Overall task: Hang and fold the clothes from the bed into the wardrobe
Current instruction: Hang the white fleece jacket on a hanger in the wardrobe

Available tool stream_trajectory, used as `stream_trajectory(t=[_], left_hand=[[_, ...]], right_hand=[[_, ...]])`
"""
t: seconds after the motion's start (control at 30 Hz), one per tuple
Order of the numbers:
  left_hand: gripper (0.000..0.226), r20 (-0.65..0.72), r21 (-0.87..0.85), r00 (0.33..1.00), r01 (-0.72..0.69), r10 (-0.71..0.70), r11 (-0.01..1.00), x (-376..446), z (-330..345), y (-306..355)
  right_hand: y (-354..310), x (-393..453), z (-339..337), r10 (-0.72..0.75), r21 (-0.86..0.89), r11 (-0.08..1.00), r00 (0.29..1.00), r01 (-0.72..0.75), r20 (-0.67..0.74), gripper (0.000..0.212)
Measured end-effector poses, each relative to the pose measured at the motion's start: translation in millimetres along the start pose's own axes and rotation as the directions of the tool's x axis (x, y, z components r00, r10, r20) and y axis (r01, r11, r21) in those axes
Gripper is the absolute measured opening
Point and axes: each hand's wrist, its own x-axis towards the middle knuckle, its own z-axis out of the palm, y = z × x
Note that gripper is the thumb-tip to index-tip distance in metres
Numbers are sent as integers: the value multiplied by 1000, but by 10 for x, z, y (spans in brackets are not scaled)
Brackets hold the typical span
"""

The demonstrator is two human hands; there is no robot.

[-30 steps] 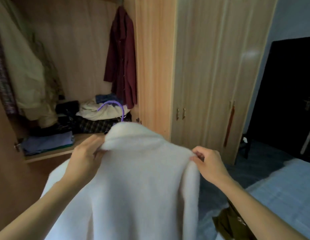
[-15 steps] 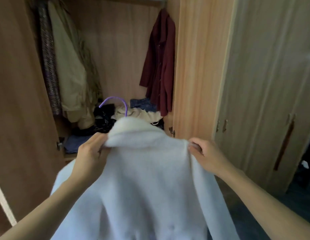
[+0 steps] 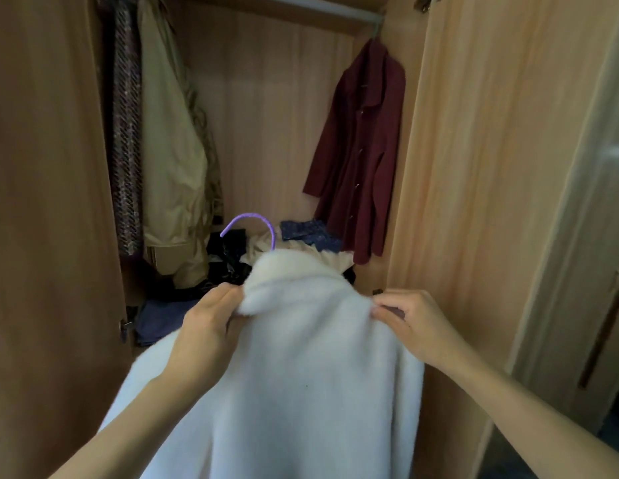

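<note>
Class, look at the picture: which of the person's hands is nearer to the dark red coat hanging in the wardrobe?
Right. The right hand grips the white coat's shoulder just below the dark red coat; the left hand holds the collar further left.

Rail middle: open between the beige jacket [image 3: 173, 133] and maroon coat [image 3: 359, 146].
Shelf below: heaped clothes [image 3: 294, 236] (no gap).
Sides: wardrobe door [image 3: 48, 202] left, panel [image 3: 474, 167] right.
</note>
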Motion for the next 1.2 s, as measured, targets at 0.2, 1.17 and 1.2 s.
stream_trajectory(t=[0.2,1.17,1.2], left_hand=[[10,37,21,999,-22,21,1000,198,201,-254],[27,-172,296,985,34,18,955,2327,1433,-1408],[27,-202,281,978,14,45,960,2443,1451,-1471]], right_hand=[[174,400,286,-62,-11,998,998,62,5,19],[2040,2319,319,-77,-1,996,812,93,-578,7],[2024,2424,306,-96,-13,994,802,109,-590,12]])
